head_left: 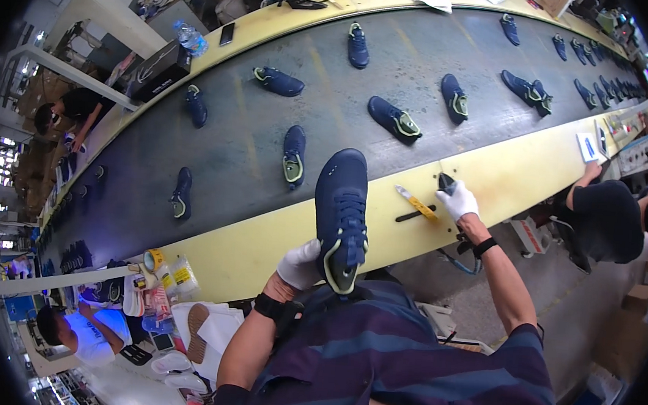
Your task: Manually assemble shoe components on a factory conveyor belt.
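My left hand, in a white glove, grips a navy lace-up sneaker near its heel. The sneaker hangs toe-away in front of my chest, with pale green lining showing at the collar. Over the yellow ledge to the right, my gloved right hand is closed round a small black object; its exact kind is not clear. Beside that hand lie a yellow utility knife and a slim dark stick-like tool, partly under the knife.
A grey conveyor belt with several navy sneakers curves past the yellow ledge. Tape and plastic packets are at the left. Co-workers sit at the right and lower left; others work across the belt.
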Demonstrator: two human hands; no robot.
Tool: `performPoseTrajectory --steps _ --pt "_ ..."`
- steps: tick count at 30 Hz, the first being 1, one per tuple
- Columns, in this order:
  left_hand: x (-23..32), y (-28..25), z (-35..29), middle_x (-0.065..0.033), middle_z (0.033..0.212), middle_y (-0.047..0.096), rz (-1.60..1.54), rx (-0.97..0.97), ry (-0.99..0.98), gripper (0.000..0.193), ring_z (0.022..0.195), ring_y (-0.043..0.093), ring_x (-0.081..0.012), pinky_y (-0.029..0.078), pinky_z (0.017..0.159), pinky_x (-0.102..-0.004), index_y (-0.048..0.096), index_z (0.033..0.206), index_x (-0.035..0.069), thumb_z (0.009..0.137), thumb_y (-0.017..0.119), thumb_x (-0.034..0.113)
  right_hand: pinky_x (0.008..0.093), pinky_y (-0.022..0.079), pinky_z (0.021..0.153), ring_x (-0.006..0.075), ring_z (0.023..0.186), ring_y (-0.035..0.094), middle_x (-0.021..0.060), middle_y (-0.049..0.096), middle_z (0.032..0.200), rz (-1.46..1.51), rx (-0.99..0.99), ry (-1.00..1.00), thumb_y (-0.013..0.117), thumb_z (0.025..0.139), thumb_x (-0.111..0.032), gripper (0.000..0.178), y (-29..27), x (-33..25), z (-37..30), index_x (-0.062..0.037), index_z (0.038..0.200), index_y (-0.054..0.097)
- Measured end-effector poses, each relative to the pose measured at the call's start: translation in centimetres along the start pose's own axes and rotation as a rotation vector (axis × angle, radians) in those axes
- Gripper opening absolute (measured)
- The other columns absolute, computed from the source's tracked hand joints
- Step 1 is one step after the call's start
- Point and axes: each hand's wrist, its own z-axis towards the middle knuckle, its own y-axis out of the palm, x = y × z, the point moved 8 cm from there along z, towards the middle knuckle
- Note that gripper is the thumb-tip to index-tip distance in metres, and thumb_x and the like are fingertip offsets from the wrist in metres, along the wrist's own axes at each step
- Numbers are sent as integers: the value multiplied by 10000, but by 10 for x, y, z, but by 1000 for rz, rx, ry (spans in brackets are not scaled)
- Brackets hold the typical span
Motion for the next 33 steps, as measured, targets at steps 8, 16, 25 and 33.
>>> performPoseTrajectory --steps 8,16,25,33 --pt "23 9 -32 -229 1308 629 -41 -122 44 958 1106 664 -345 541 963 -453 464 1516 -19 895 704 669 477 557 839 416 942 723 203 753 979 -69 108 -121 739 957 -417 381 5 0 26 -62 1069 658" --pt "2 -88 -55 -166 1085 665 -336 201 96 881 844 655 -284 513 614 -383 605 1301 23 1011 325 807 510 559 829 440 968 712 205 748 1017 -106 203 -107 732 946 -442 401 7 -12 21 -82 1101 644" --pt "26 -272 -112 -151 947 684 -694 697 168 760 711 637 -298 467 505 -377 683 1190 115 958 478 809 486 539 770 427 884 701 171 728 896 -112 206 -17 765 944 -319 283 6 -18 11 -84 997 617" --pt "162 -459 -146 -143 1071 659 -652 838 391 904 864 640 -281 462 647 -384 595 1292 97 850 565 885 499 542 767 438 865 699 196 721 882 -247 200 -34 763 944 -357 336 17 -37 22 -63 1015 618"
